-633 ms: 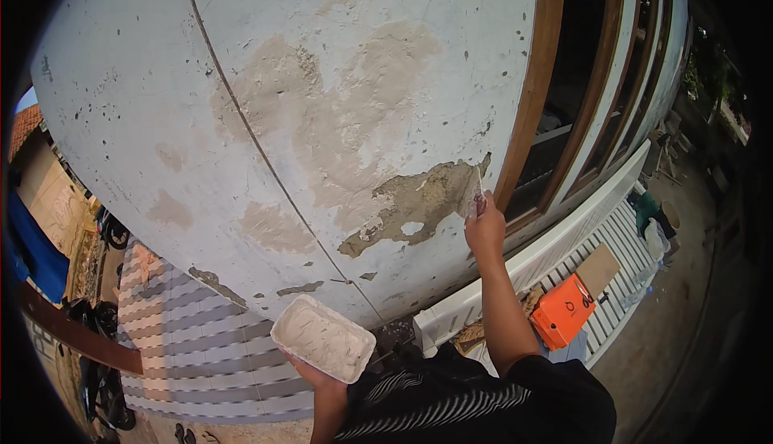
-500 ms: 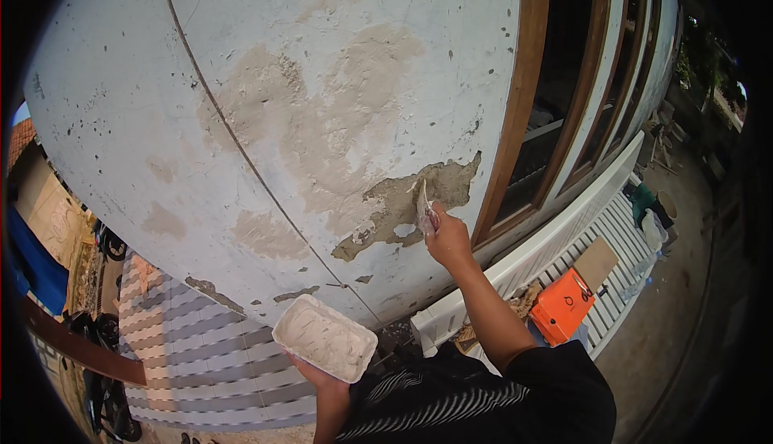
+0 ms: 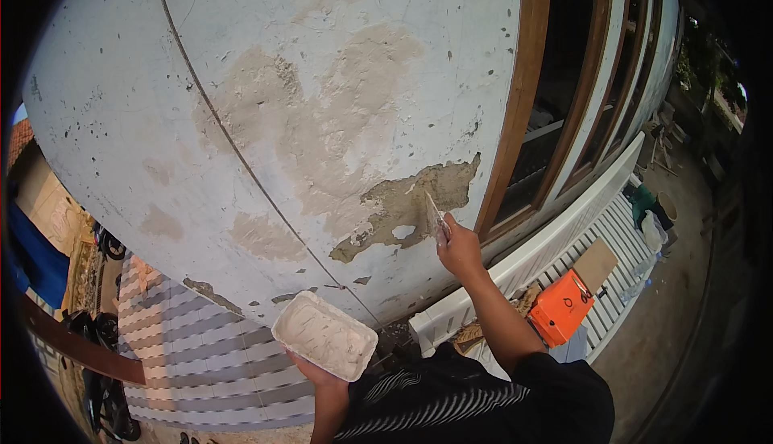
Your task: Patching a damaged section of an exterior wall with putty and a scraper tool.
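My right hand (image 3: 460, 248) is closed round the handle of a putty knife (image 3: 437, 217), its blade over a bare grey-brown patch (image 3: 403, 199) where the paint has come off the wall. Whether the blade touches the wall I cannot tell. Low in front of me, my left hand (image 3: 320, 370) holds a white rectangular tub (image 3: 306, 347) from beneath. Pale putty (image 3: 326, 335) with a ridged surface fills much of the tub. On the white wall (image 3: 241, 9), beige filled areas (image 3: 346, 114) spread above and left of the bare patch.
A cable (image 3: 213, 106) runs diagonally down the wall. Brown window frames (image 3: 507, 138) stand to the right. Below them, a white slatted bench (image 3: 612, 299) carries an orange box (image 3: 561, 307) and a piece of cardboard (image 3: 594, 264). Striped tiles (image 3: 217, 363) cover the floor at lower left.
My right hand and the putty knife have shifted a little right and down across the bare patch, and the blade's angle has changed. The tub in my left hand has barely moved.
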Motion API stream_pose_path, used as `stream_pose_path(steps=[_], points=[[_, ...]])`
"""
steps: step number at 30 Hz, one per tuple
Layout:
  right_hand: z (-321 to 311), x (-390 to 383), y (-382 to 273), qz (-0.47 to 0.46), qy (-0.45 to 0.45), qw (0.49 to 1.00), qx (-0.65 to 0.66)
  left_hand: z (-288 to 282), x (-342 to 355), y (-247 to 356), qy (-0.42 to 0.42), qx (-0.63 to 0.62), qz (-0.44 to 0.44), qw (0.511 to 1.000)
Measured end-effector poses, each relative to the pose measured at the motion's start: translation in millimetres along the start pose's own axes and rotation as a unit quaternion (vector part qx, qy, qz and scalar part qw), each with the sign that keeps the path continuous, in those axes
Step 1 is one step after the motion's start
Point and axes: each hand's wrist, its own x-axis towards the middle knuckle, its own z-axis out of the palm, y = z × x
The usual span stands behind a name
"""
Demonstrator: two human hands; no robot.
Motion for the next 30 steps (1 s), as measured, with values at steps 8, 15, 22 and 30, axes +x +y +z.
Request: stream_pose_path(steps=[8,15,22,30], points=[[11.8,16.3,-1.2,0.081,0.064,0.995,0.011,-3.2,-3.5,3.2,0.023,0.01,0.002,1.0],[-16.4,28.0,7.2,0.131,0.134,0.982,0.026,-6.5,-2.6,8.5,0.03,0.008,0.004,1.0],[-5.9,8.9,-10.2,0.023,0.075,0.997,0.001,-6.2,-2.7,8.0,0.019,0.013,0.024,0.999],[-1.0,8.6,-20.2,0.003,-0.003,1.0,-0.029,-4.3,-9.2,12.9,0.016,0.029,0.036,0.999]])
